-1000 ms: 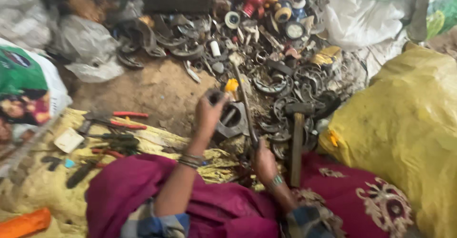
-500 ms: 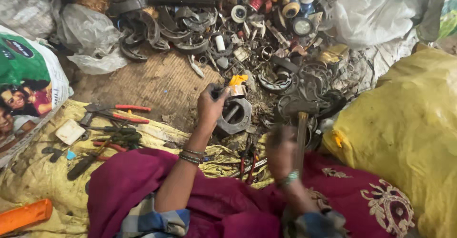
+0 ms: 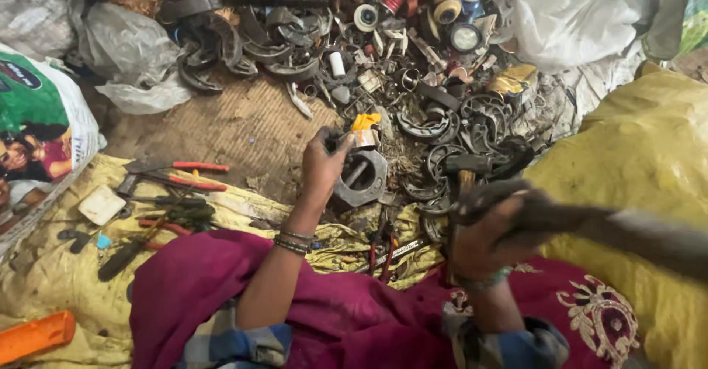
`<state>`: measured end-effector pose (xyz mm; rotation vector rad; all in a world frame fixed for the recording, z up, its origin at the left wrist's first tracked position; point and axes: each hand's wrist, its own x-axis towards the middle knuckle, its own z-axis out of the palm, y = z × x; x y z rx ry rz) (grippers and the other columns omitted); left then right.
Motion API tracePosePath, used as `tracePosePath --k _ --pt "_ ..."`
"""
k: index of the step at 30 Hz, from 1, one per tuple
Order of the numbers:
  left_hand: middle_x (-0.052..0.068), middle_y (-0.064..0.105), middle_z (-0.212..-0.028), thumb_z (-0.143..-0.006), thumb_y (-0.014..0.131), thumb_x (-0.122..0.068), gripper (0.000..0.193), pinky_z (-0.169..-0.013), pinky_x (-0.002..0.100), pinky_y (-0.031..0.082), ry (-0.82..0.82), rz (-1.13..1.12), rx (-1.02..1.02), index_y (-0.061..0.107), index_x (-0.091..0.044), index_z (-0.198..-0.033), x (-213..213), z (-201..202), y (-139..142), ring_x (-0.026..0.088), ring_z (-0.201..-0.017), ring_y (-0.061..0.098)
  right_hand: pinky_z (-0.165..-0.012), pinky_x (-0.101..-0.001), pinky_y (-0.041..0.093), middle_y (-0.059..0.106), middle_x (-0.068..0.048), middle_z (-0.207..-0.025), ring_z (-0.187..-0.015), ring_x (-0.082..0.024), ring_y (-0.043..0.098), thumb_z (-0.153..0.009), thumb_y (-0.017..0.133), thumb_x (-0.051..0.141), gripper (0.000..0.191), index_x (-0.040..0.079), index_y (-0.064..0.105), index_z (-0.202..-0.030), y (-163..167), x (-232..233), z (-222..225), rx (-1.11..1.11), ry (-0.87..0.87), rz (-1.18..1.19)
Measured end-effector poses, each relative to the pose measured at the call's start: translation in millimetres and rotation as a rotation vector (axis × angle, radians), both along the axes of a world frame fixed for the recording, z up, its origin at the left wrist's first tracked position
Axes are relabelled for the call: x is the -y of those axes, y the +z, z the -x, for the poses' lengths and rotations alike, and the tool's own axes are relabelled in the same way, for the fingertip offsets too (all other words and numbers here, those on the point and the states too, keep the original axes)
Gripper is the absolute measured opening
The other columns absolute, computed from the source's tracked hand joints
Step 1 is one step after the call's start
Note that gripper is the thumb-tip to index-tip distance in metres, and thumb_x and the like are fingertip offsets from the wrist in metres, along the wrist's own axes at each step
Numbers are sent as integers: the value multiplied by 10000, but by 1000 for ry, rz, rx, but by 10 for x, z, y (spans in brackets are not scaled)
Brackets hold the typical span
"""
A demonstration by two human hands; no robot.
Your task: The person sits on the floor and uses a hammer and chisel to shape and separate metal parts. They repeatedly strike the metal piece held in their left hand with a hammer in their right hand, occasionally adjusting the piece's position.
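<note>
My left hand [image 3: 324, 164] grips a grey metal part [image 3: 361, 177] with a ring-shaped opening, holding it upright on the ground beside a small orange-capped piece [image 3: 365, 123]. My right hand [image 3: 483, 240] is closed around a long dark tool [image 3: 582, 221] that streaks off to the right, blurred by motion. A hammer [image 3: 463, 173] with a wooden handle lies just beyond the right hand. Bangles sit on my left wrist, and a magenta cloth [image 3: 221, 288] covers my lap.
A heap of scrap metal rings and brake shoes [image 3: 442, 118] fills the ground ahead. Red-handled pliers [image 3: 184, 173] and screwdrivers lie on a yellow sheet [image 3: 44, 280] at left. A big yellow sack [image 3: 641, 162] stands at right, a printed bag [image 3: 37, 133] at left, an orange tool [image 3: 33, 336] bottom left.
My right hand has pulled back from the scrap pile toward my lap and now holds a long dark tool swung out to the right. The left hand stays on the grey part.
</note>
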<state>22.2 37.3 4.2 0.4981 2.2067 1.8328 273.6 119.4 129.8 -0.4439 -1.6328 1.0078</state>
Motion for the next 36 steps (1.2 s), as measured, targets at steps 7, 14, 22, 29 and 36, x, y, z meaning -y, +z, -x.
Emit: tracePosePath --k 7,14,22,29,36 --pt "123 774 -928 -854 811 -317 297 -747 391 560 -29 42 -9 726 -64 -984 25 -30 149 275 -837 734 -410 -499 435 616 -189 -605 -481 -343 572 -943 601 175 459 -55 409 -1291 -1062 82 147 1254 75 -190" --pt "139 764 -888 -878 806 -298 308 -728 393 557 1 -33 9 702 -28 -981 48 -3 95 276 -791 737 -416 -281 509 608 -64 -689 -505 -139 590 -1065 535 220 187 62 493 -1156 316 183 55 534 -25 143" --pt "116 775 -884 -848 822 -303 295 -730 366 562 -24 10 37 724 -52 -967 -10 -15 82 264 -790 740 -459 -435 472 614 -143 -684 -542 -286 575 -1010 537 137 191 20 508 -1157 -1008 -18 32 1053 -53 -148" --pt "124 754 -875 -874 811 -266 275 -712 365 554 0 -63 -72 700 -38 -979 59 -85 105 245 -778 714 -411 -377 448 642 -121 -660 -491 -204 599 -975 622 187 290 1 543 -1183 -618 201 -19 949 11 -69" --pt "118 757 -818 -874 804 -284 289 -664 376 542 -16 40 38 688 -37 -971 42 -12 153 240 -705 715 -455 -274 487 611 -39 -738 -549 -141 564 -1101 530 183 184 46 514 -1222 114 13 -10 -92 18 -101"
